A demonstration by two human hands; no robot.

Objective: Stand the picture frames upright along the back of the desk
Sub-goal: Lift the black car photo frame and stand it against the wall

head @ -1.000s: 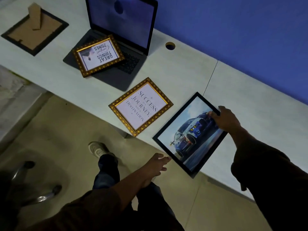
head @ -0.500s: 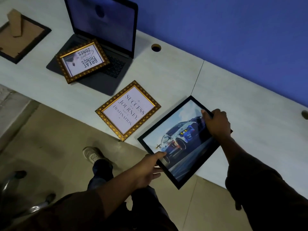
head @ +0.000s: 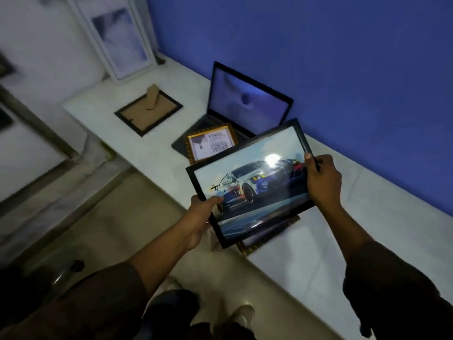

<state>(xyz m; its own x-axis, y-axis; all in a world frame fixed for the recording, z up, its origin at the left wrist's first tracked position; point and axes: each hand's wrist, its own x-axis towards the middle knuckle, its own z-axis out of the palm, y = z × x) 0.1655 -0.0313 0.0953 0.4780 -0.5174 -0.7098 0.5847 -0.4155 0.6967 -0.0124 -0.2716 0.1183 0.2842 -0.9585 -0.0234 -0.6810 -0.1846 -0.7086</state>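
I hold a black-framed car picture (head: 255,187) in the air above the desk's front edge, tilted toward me. My left hand (head: 199,217) grips its lower left corner and my right hand (head: 322,179) grips its right side. Under it, a gold patterned frame (head: 257,244) lies flat, mostly hidden. A smaller gold frame (head: 212,143) rests on the laptop's keyboard. Further left, a black frame (head: 148,114) lies face down on the desk with its cardboard stand sticking up.
An open laptop (head: 247,99) stands on the white desk (head: 367,217) against the blue wall. A white-framed picture (head: 120,38) leans at the desk's far left end. My legs and shoes are below, and a chair base (head: 63,273) is at lower left.
Both hands took hold of the car picture and lifted it off the desk, tilting it up toward me. The view has swung left, showing more of the desk's far end.
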